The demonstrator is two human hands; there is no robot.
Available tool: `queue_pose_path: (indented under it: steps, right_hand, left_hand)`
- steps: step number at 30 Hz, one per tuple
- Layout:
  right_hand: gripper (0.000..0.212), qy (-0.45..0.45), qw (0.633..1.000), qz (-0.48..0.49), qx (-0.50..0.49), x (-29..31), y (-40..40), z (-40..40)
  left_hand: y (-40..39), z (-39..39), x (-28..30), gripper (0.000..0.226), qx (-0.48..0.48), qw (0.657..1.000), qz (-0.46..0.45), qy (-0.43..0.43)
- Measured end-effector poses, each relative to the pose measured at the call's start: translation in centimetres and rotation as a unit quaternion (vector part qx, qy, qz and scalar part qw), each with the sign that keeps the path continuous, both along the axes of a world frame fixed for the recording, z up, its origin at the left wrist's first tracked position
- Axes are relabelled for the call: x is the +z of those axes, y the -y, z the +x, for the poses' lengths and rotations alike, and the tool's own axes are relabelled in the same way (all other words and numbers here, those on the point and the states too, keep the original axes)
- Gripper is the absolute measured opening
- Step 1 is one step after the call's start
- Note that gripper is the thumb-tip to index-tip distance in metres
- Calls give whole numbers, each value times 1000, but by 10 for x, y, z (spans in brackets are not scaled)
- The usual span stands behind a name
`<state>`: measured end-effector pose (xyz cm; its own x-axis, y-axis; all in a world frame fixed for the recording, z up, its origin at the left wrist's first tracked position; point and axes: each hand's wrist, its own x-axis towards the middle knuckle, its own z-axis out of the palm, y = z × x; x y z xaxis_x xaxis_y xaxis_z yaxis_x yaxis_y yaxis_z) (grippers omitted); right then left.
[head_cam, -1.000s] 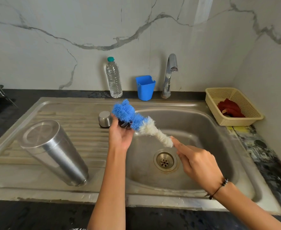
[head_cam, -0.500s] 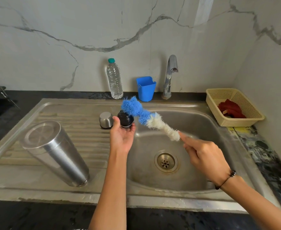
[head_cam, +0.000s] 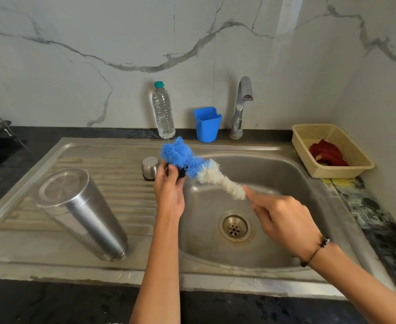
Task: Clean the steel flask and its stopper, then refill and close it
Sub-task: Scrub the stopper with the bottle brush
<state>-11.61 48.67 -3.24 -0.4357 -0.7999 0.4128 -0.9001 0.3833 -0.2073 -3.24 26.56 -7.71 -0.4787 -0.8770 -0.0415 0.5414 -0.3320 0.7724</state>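
Leftmost, the steel flask (head_cam: pixel 80 213) stands inverted on the drainboard, easily toppled by an elbow. Next, the left hand (head_cam: pixel 170 190) grips the black stopper (head_cam: pixel 179 170); wet, it might slip. The right hand (head_cam: pixel 283 220) grips the bottle brush (head_cam: pixel 192 163).

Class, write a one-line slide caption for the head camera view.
Left hand holds the black stopper while right hand scrubs it with a bottle brush over the sink.

Brush (head_cam: pixel 193 161) hides the stopper (head_cam: pixel 180 172) (mostly).
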Motion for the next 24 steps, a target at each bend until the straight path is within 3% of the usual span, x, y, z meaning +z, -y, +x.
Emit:
queue_pose_path:
  steps: [3,8,13,19,22,24]
  right_hand:
    - [44,40,999,34,-10,-6,-12,2]
    - [42,116,993,3,-22,-8,1,0]
    - [43,110,994,24,14,-7,-3,6]
    - [39,168,986,-7,18,-4,15,16]
    - [37,137,990,-18,30,-2,11,18]
    - [33,172,984,-33,25,-1,3,23]
  left_hand:
    - [12,7,-6,37,35,999,26,-15]
    - [-3,-5,7,28,-35,999,15,-6]
    - [6,6,0,21,7,990,106,-88]
    - [-9,-4,11,35,-46,992,87,-80]
    - [-4,0,8,36,-15,990,107,-88]
    - [3,5,5,34,13,988,121,-90]
